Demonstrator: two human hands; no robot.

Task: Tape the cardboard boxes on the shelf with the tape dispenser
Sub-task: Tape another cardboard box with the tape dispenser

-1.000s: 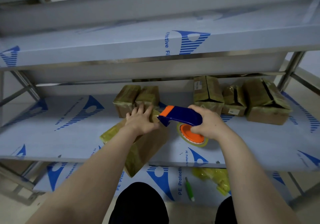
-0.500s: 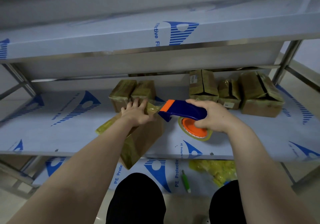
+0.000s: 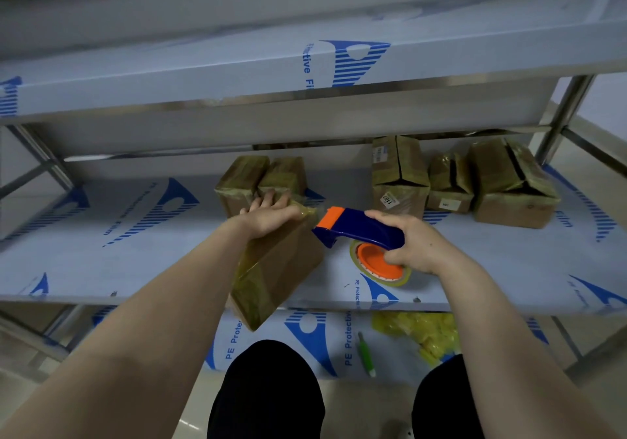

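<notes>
Left hand (image 3: 271,216) still flat on cardboard box (image 3: 278,269), fingers spread, no grip. Right hand (image 3: 412,247) still wrapped round tape dispenser (image 3: 359,231). Dispenser nose now lifted clear beside left thumb, strip stretched across. Probably cutting next; far boxes untaped.

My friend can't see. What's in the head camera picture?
A left hand steadies a cardboard box on a metal shelf while the right hand holds a blue and orange tape dispenser beside it.
</notes>
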